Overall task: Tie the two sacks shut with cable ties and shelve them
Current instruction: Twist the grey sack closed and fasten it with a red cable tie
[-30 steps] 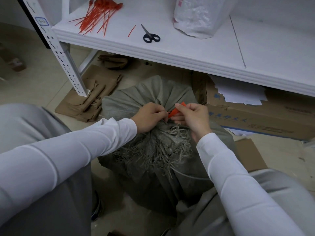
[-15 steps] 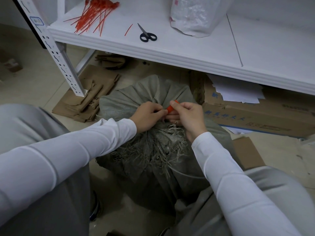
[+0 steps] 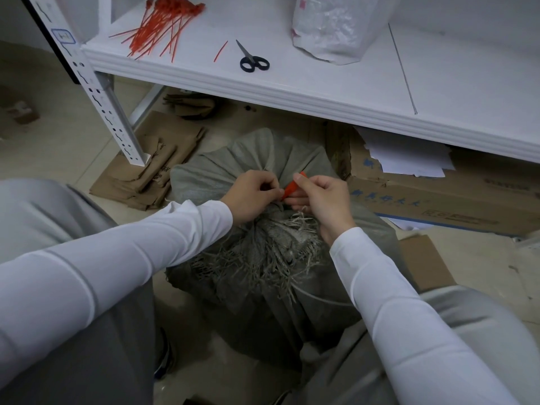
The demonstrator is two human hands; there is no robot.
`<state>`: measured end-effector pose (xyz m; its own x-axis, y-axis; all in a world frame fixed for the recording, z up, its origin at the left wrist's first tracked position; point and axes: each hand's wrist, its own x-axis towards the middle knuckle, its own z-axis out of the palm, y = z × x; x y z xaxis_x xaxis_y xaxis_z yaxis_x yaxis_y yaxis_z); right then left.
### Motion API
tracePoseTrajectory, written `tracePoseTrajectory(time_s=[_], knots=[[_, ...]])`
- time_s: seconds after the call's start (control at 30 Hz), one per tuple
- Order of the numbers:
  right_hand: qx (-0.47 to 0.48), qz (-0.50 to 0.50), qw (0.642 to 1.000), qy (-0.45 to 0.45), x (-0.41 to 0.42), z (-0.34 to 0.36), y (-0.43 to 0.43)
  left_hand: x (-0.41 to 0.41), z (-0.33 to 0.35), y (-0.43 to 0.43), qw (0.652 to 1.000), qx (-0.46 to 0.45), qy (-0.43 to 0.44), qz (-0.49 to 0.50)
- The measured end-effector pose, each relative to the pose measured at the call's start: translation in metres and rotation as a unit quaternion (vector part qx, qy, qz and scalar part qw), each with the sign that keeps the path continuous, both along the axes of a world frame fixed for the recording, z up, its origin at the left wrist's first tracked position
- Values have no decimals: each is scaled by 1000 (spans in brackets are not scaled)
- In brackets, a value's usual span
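A grey woven sack (image 3: 257, 159) stands on the floor between my knees, its frayed mouth bunched into a neck. A red cable tie (image 3: 292, 188) sits at that neck. My left hand (image 3: 251, 197) pinches one end of the tie against the gathered cloth. My right hand (image 3: 321, 200) grips the tie's red tab from the other side. Both hands touch at the neck. A white plastic sack (image 3: 330, 24) stands on the white shelf (image 3: 321, 92) above.
A bundle of red cable ties (image 3: 163, 27), one loose red tie piece (image 3: 220, 51) and black-handled scissors (image 3: 252, 61) lie on the shelf. A perforated shelf post (image 3: 99, 97) stands left. Flattened cardboard (image 3: 152, 168) and a cardboard box (image 3: 438, 197) with papers lie under the shelf.
My hands have stayed at the sack's neck, with the fingers shifting slightly on the red tie. The view has tilted a little.
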<state>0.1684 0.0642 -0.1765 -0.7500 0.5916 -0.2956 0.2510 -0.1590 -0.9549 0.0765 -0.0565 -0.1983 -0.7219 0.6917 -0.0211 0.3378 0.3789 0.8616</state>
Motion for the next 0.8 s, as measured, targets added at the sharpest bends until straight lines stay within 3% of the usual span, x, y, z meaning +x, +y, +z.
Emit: tracePoseTrajectory(time_s=[0.47, 0.8], knots=[[35, 24, 999, 1, 4, -1, -5, 3, 0, -3, 1000, -3, 23, -10], [-24, -53, 998, 6, -1, -2, 6, -3, 3, 1, 1000, 2, 16, 18]])
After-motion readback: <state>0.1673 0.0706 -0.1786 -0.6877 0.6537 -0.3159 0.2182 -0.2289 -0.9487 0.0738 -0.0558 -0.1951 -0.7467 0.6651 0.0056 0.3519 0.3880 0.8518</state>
